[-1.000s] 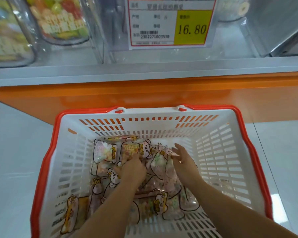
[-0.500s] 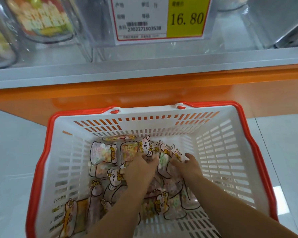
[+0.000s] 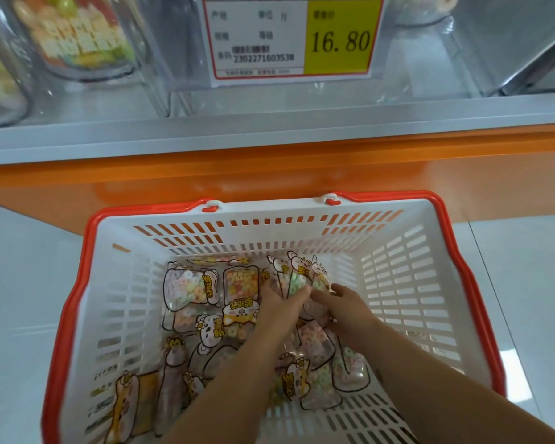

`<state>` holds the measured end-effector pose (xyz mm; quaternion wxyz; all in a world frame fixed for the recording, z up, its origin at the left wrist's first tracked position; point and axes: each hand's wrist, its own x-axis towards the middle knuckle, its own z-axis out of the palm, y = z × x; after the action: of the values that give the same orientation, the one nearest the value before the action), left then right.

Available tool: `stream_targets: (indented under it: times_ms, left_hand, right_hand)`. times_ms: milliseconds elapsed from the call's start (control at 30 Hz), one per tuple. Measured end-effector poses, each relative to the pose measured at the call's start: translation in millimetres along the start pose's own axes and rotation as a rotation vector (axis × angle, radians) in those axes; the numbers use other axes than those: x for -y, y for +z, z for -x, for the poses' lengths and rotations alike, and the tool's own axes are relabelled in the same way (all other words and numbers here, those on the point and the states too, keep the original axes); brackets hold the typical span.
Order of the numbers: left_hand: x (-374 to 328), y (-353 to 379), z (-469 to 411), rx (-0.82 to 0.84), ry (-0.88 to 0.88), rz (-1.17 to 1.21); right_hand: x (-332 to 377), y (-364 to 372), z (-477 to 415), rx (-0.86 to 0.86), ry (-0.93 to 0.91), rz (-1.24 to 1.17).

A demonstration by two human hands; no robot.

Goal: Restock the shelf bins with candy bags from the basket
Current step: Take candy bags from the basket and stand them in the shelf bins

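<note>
10 o'clock: jar (image 3: pixel 77 36) of mixed sweets on the shelf (image 3: pixel 269 129).
12 o'clock: clear bin (image 3: pixel 410 78) with a price tag (image 3: pixel 289 36) on its front. No bag is visible inside it.
Lower frame: basket (image 3: pixel 74 293), below the shelf edge.
Basket floor, 9 to 6 o'clock: loose bags (image 3: pixel 189 286) lying flat and overlapping, a good many.
Left hand (image 3: pixel 279 312): at basket centre, fingers curled round the lower part of the bag (image 3: pixel 297 277). This bag sits at 12 o'clock from the hands. It is tipped up off the pile and lies inside the basket, below the rim.
Right hand (image 3: pixel 350 310): just beside the left hand, at its 3 o'clock, fingers against the bag's lower right edge. Cannot tell whether they pinch or only touch.
Judgement: pick-up stage of one transfer. The bag is gripped but not yet lifted out. Nothing shows in the bin, and most of the stock is in the basket, so the bulk of the restocking is left.
</note>
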<state>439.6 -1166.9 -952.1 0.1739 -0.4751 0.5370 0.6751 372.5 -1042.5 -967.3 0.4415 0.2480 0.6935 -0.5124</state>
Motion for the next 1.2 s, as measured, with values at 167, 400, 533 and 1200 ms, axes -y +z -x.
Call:
stream_targets:
  times_ms: [167,400,533,1200]
  left_hand:
    - [-7,-7,4,0.084,-0.024,0.136]
    - [-26,-13,44,0.083,0.045,0.173]
    - [-41,-22,81,0.075,0.136,0.125]
    - [-205,-44,328,0.004,0.964,-0.503]
  right_hand:
    - [11,1,6,0.016,-0.038,0.036]
    - [44,-17,52,0.314,0.033,-0.238]
    - [64,-17,94,0.37,0.013,-0.252]
    - [197,-27,324,0.197,-1.108,0.153]
